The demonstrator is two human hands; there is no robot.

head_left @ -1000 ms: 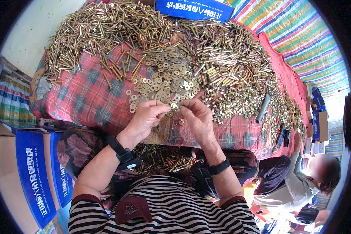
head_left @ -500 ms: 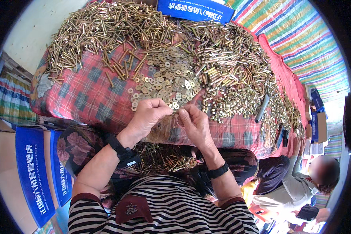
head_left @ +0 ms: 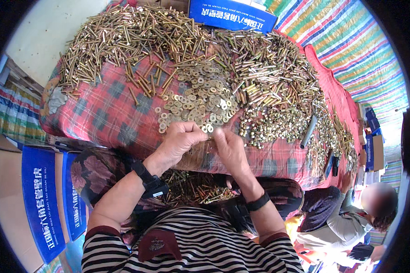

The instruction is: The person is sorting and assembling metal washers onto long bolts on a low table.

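My left hand (head_left: 180,143) and my right hand (head_left: 232,150) meet over the near edge of the table, fingertips close together. Thumb and fingers of the left are pinched, but whatever sits between them is too small to make out. The right is closed too, its thumb blurred by motion and its grip hidden. Just beyond them lies a heap of flat brass-coloured washers (head_left: 200,98). To the right of the washers are small nuts (head_left: 273,125) and a pile of short metal sleeves (head_left: 264,79). Long bolts (head_left: 136,34) fill the far left.
A red plaid cloth (head_left: 95,120) covers the table. More bolts (head_left: 191,189) lie below its near edge, between my legs. A grey tube (head_left: 308,132) rests at the right. Blue-and-brown cartons (head_left: 38,204) stand at left, a blue box (head_left: 232,16) behind. Another person (head_left: 341,227) sits at right.
My right hand has drawn slightly away from the left, its thumb now blurred. The whole view has shifted a little; the piles look the same.
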